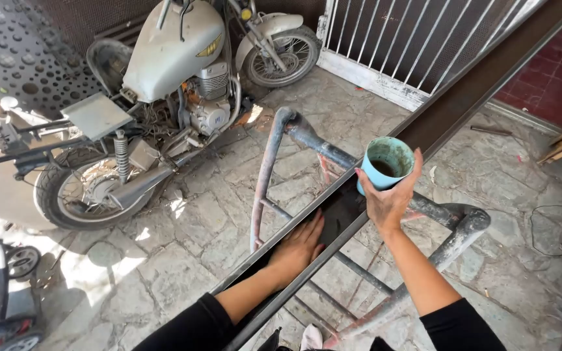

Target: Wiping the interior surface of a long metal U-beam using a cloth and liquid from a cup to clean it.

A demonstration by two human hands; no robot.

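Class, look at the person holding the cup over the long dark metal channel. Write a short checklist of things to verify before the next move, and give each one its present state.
1. Right hand grips the light blue cup firmly: ok, fingers wrapped round it.
2. Cup upright, dark liquid inside not spilling: ok.
3. Left hand steadies the dark metal channel: ok, palm lies flat inside it.
4. Channel supported: ok, it rests across the paint-stained tubular stand.
5. Stand's feet steady on the stone floor: cannot tell, hidden.
6. Parked motorcycle clear of the channel: ok, apart at left.
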